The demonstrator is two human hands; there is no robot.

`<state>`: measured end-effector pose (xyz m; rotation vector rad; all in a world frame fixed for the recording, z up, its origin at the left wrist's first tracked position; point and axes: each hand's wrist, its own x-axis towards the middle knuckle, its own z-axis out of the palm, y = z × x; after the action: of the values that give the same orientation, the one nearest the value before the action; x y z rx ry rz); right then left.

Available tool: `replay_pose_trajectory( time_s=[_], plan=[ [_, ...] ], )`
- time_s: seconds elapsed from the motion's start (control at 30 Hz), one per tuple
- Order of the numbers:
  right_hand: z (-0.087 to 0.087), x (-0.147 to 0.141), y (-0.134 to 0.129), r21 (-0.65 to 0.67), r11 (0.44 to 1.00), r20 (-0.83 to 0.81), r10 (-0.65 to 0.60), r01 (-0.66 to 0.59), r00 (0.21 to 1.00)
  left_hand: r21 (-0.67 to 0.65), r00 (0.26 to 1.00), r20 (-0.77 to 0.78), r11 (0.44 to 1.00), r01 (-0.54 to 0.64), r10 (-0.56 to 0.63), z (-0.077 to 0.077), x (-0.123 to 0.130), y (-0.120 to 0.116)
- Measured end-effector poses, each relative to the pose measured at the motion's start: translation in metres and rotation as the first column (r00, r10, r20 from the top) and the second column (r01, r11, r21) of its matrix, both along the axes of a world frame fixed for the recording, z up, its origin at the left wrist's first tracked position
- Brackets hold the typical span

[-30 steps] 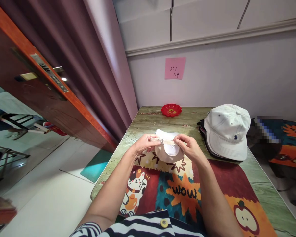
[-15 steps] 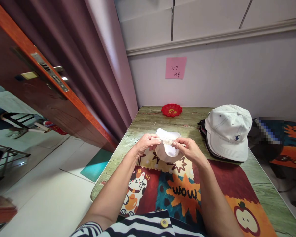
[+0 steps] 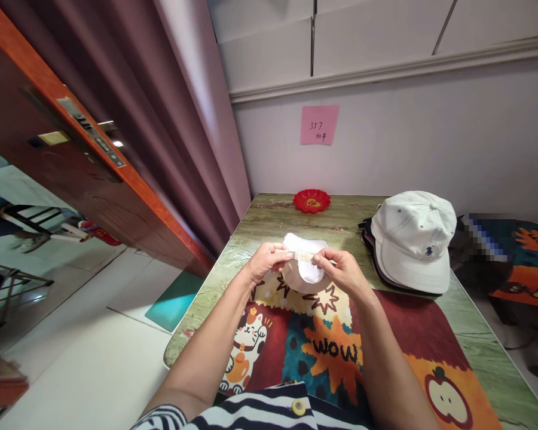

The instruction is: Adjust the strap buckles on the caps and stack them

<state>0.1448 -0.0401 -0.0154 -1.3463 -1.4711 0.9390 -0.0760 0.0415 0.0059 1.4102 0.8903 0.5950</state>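
A white cap (image 3: 295,282) rests over the front mat with its rear opening facing me. Across that opening runs a pale adjustment strap (image 3: 303,257). My left hand (image 3: 268,263) pinches the strap's left end between thumb and fingers. On the other side, my right hand (image 3: 342,268) pinches the strap's right part. Whether the two strap ends are joined is too small to tell. To the right, a stack of caps has a white baseball cap (image 3: 415,239) with a small dark blue logo on top, and darker brims show below it.
A red scalloped dish (image 3: 312,201) stands at the table's (image 3: 269,221) back edge. The patterned mat (image 3: 291,352) lies under my forearms. A pink note (image 3: 319,125) is stuck to the wall. At left are a curtain (image 3: 183,119) and an open wooden door (image 3: 130,197).
Both hands keep their pinch on the strap. My right fingertips have shifted very slightly left; the cap stays in nearly the same place.
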Motion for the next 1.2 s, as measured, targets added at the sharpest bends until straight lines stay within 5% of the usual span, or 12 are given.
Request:
replay_pose_trajectory(
  time_s=[0.33,0.53,0.7,0.87,1.0,1.2],
  plan=[
    [-0.003,0.030,-0.002,0.053,0.995,-0.071,0.085,-0.081,0.994,-0.104,0.985,0.175,0.994,0.025,-0.006,0.018,-0.006,-0.008],
    [-0.020,0.050,0.001,0.040,0.980,-0.219,0.200,-0.196,0.955,-0.317,0.769,0.566,0.939,-0.131,0.298,0.040,-0.002,-0.003],
    [-0.027,0.038,0.000,-0.048,0.890,-0.431,0.391,-0.453,0.813,-0.520,0.661,0.517,0.813,-0.263,0.545,0.042,0.005,0.002],
    [-0.027,0.021,0.003,0.034,0.953,-0.648,0.251,-0.302,0.719,-0.360,0.756,0.420,0.857,-0.368,0.502,0.025,-0.003,0.005],
    [-0.026,0.011,0.009,-0.011,0.978,-0.750,0.128,-0.207,0.649,-0.304,0.790,0.297,0.838,-0.454,0.536,0.008,-0.013,0.009],
    [-0.030,-0.001,0.019,-0.117,0.989,-0.846,-0.054,-0.086,0.531,-0.503,0.802,0.455,0.855,-0.129,0.388,-0.005,-0.008,0.002]
  ],
)
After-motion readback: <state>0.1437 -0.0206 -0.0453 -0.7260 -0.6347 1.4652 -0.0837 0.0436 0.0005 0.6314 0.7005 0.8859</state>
